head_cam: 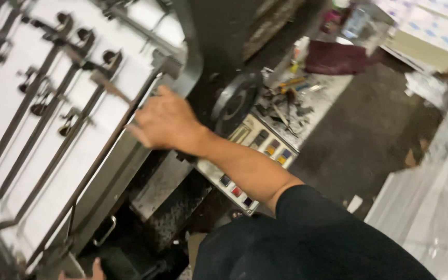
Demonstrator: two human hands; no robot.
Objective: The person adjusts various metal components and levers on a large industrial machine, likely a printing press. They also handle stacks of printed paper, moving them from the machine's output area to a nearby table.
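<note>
White paper stack (53, 129) fills the press feeder at left, under dark metal rods (86, 116). Right hand (164, 123) rests flat, fingers spread, on its near edge; left hand (95, 270) barely shows, grip unclear. Fingers could catch beneath rods, judging by closeness. Button panel (257, 150) sits right.

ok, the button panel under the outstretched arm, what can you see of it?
The control panel is a long, pale, narrow strip on the machine's side, running diagonally from lower left to upper right. It looks like painted metal, grimy. Small square buttons sit in pairs: dark, yellow and blue near the top, dark and red lower down. The right forearm crosses in front of its middle. Nothing visibly presses it.
</note>
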